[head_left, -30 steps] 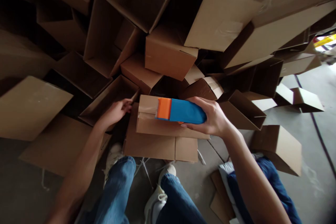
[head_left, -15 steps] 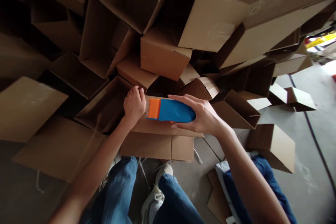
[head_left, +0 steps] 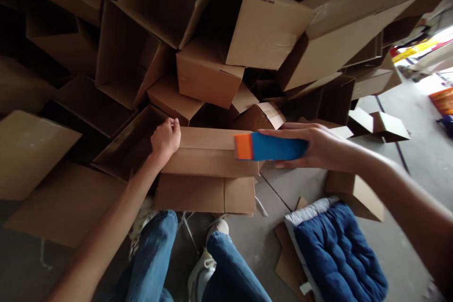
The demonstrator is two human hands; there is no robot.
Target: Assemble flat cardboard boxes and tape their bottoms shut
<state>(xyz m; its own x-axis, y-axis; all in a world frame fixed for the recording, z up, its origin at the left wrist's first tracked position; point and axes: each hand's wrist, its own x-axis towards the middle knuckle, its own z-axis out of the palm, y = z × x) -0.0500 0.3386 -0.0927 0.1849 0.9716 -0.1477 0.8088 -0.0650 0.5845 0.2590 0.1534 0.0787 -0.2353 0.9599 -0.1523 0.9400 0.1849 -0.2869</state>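
A long cardboard box (head_left: 207, 163) lies in front of me above my legs, its upper faces folded together. At its left end my left hand (head_left: 166, 140) is closed, the fingers curled against the box's edge and partly hidden. My right hand (head_left: 314, 146) grips a blue tape dispenser (head_left: 278, 146) with an orange front end. The dispenser is level over the box's right end, its orange end toward the left. I cannot make out whether it touches the cardboard. Below the box, another flat cardboard panel (head_left: 191, 193) faces me.
Many open and folded cardboard boxes (head_left: 271, 33) are heaped ahead and to the left. A tufted blue cushion (head_left: 341, 250) lies on the grey concrete floor (head_left: 424, 165) at the lower right, beside a cardboard scrap (head_left: 288, 255). Small cartons (head_left: 387, 125) sit farther right.
My right hand has moved right with the tape dispenser, from near my left hand to the box's right end. My left hand stays at the left end. The view has shifted slightly right.
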